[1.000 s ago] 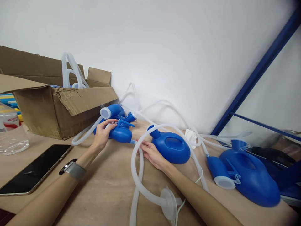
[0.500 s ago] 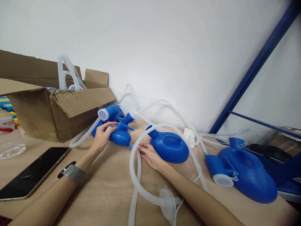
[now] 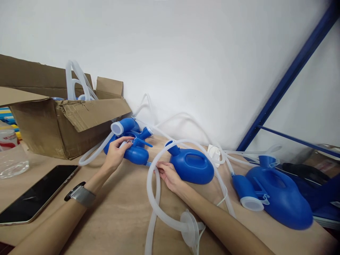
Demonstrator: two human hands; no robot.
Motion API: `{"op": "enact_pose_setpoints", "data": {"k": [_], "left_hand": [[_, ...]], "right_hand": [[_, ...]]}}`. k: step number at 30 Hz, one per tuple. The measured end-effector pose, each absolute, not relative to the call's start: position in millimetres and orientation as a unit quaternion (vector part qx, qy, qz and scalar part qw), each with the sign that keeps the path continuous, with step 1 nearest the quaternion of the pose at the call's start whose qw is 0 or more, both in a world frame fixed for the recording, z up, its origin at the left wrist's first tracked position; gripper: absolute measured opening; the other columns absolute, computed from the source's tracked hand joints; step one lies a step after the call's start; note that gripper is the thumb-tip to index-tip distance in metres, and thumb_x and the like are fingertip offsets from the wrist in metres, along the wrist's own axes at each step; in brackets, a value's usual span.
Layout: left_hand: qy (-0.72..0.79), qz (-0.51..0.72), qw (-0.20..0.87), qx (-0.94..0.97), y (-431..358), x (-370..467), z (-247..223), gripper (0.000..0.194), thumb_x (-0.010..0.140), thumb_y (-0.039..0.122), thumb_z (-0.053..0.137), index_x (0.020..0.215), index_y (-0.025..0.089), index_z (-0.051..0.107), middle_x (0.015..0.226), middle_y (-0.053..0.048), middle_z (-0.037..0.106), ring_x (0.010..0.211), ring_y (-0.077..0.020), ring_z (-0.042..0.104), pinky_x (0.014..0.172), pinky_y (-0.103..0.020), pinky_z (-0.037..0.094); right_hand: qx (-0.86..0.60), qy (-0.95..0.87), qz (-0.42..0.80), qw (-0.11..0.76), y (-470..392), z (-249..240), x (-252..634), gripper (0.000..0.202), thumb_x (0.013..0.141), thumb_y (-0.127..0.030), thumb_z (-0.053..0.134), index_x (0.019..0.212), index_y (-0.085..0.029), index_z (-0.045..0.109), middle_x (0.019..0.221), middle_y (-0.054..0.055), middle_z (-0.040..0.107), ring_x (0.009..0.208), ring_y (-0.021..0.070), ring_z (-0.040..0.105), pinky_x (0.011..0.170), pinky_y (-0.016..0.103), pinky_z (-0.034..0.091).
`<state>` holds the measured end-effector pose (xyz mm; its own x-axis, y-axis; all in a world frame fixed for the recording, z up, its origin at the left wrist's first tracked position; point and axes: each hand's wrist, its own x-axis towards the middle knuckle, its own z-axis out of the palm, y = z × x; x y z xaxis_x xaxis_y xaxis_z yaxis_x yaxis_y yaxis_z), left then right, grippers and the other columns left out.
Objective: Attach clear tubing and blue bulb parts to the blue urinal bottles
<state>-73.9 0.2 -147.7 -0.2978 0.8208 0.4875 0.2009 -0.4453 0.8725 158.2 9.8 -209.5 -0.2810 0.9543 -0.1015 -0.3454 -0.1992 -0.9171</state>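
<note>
My left hand point(image 3: 117, 151) is closed around the capped end of a blue plastic urinal funnel point(image 3: 137, 156) with a thin side handle. From the funnel's right end a narrow nozzle points toward my right hand point(image 3: 169, 176). My right fingers pinch the translucent hose point(image 3: 157, 189) at that nozzle; whether it is pushed on is hard to make out. The hose loops over the table to a translucent round cap point(image 3: 189, 228). Just right of my right hand stands a blue urinal bottle point(image 3: 193, 165) with an uncovered neck.
Behind my left hand is another blue funnel with a white lid point(image 3: 123, 126). A cardboard box point(image 3: 37, 131) holding hoses stands left, near a phone point(image 3: 37, 194) and a clear plastic container point(image 3: 13, 159). At right are another urinal bottle point(image 3: 284, 198), its funnel point(image 3: 243, 189) and a blue metal frame point(image 3: 287, 76).
Both hands keep their hold on the funnel and the hose. The funnel has shifted very slightly to the right; otherwise the scene looks the same.
</note>
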Motion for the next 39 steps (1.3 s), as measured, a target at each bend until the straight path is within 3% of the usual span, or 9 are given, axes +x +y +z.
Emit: {"op": "enact_pose_setpoints", "data": {"k": [6,18,30,39], "left_hand": [[0.465,0.638,0.244,0.564,-2.8,-68.5,-147.5,0.033,0.076,0.043,0.073,0.096,0.018,0.08,0.092,-0.006,0.076,0.092,-0.0263,0.065,0.083,-0.034,0.047],[0.472,0.613,0.202,0.6,-7.0,-57.6,-156.2,0.034,0.082,0.046,0.069,0.098,0.018,0.078,0.09,-0.006,0.076,0.087,-0.0247,0.066,0.076,-0.032,0.048],[0.511,0.573,0.15,0.623,-10.3,-51.3,-154.1,0.033,0.081,0.043,0.062,0.095,0.018,0.079,0.098,-0.007,0.079,0.091,-0.0267,0.069,0.079,-0.032,0.05],[0.597,0.554,0.174,0.554,-5.7,-51.0,-150.3,0.037,0.074,0.047,0.062,0.091,0.021,0.081,0.091,-0.005,0.079,0.085,-0.0267,0.067,0.077,-0.033,0.047]], "right_hand": [[-0.37,-0.402,0.684,0.483,8.8,-211.0,153.4,0.016,0.058,-0.025,0.082,0.069,-0.016,0.073,0.087,0.008,0.078,0.091,0.0216,0.072,0.08,0.029,0.055],[-0.391,-0.393,0.677,0.484,6.6,-208.2,150.7,0.009,0.059,-0.015,0.079,0.068,-0.016,0.075,0.074,0.006,0.077,0.081,0.0213,0.073,0.08,0.031,0.059],[-0.423,-0.426,0.654,0.461,2.3,-206.9,152.0,0.018,0.057,-0.015,0.084,0.071,-0.016,0.074,0.073,0.006,0.078,0.081,0.0234,0.075,0.081,0.033,0.058],[-0.402,-0.423,0.676,0.449,1.1,-203.1,155.1,0.021,0.063,-0.017,0.086,0.08,-0.017,0.073,0.082,0.004,0.079,0.086,0.0208,0.074,0.082,0.03,0.058]]}}
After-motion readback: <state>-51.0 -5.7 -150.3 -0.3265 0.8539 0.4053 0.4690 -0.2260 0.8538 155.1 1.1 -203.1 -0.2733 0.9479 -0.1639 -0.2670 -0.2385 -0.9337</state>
